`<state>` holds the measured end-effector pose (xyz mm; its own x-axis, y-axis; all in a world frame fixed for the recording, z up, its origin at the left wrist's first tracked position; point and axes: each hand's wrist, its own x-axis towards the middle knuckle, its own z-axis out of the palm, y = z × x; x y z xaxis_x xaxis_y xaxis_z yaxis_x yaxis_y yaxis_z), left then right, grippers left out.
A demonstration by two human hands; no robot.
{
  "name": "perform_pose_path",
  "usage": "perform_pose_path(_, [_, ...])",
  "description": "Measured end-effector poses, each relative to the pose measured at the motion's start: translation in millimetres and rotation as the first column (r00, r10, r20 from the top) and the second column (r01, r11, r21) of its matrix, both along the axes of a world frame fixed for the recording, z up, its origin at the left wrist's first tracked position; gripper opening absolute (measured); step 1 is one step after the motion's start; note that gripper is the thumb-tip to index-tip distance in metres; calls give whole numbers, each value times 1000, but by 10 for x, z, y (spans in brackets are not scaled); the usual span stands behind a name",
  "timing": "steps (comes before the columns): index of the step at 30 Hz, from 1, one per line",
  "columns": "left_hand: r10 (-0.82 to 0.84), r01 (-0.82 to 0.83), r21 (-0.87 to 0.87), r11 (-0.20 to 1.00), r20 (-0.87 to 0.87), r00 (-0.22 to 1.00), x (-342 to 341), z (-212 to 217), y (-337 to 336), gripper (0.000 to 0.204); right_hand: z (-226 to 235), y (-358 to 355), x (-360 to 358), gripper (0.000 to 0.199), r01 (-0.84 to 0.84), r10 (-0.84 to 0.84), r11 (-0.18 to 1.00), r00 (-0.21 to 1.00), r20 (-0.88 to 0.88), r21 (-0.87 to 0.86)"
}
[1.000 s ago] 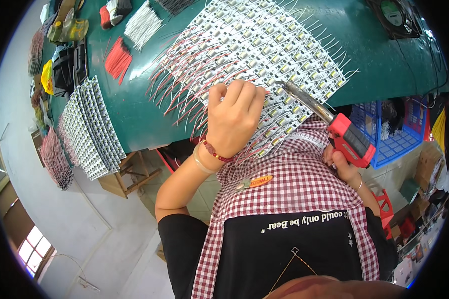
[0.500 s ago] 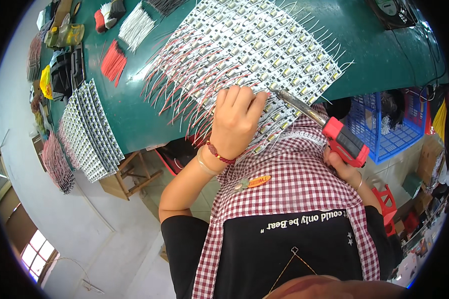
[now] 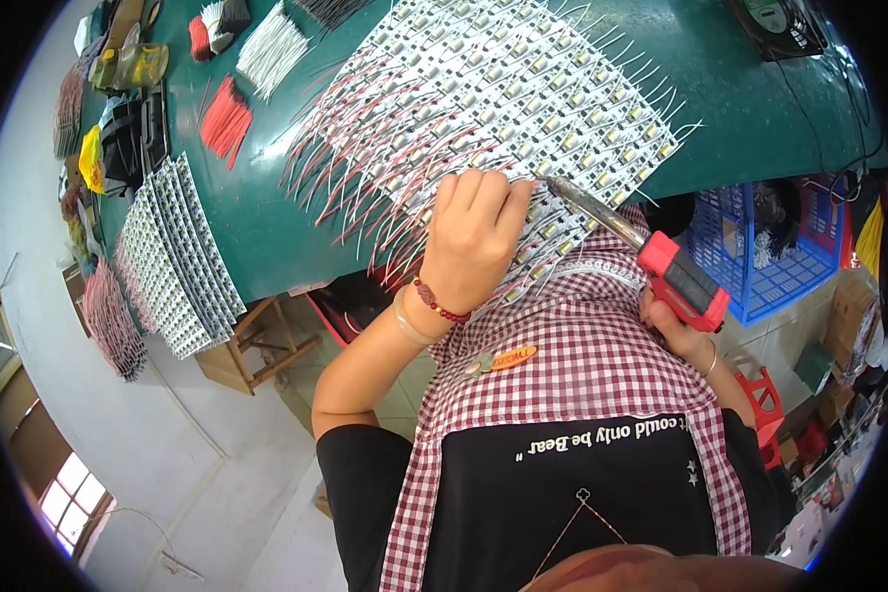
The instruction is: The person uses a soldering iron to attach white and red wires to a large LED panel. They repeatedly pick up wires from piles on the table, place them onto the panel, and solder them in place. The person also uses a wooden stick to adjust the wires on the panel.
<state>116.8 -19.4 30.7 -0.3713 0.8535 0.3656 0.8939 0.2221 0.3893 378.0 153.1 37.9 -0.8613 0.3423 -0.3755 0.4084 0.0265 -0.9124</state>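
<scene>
A large panel of white LED circuit boards (image 3: pixel 523 89) lies on the green table, with rows of thin red and white wires standing off it. My left hand (image 3: pixel 476 232) rests at the panel's near edge, its fingers pinched together. At the fingertips a small reddish end shows, like that of a thin red wire; the rest is hidden by the hand. My right hand (image 3: pixel 673 331) is closed around the red and black handle of a soldering iron (image 3: pixel 683 278), partly hidden behind it. The iron's metal tip points at the boards, close beside my left fingertips.
Bundles of red wires (image 3: pixel 226 120) and white wires (image 3: pixel 273 49) lie on the green table (image 3: pixel 750 118). More LED boards (image 3: pixel 180 261) hang over its left edge. A black fan-like device (image 3: pixel 777 28) stands at far right. Below the table sits a blue crate (image 3: pixel 735 271).
My left hand has shifted very slightly to the right. The soldering iron's tip has moved slightly, staying close to the left fingertips; my right hand looks unmoved.
</scene>
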Motion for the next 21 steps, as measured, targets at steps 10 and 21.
perform_pose_path(10, [23,-27,-23,999,-151,988,1,56,39,17,11,-4,54,14,22,-22,998,1000,-3,-65])
perform_pose_path(21, [5,-8,-22,1000,-156,988,-30,24,23,16,27,2,-43,22,-25,25,996,1000,2,-86])
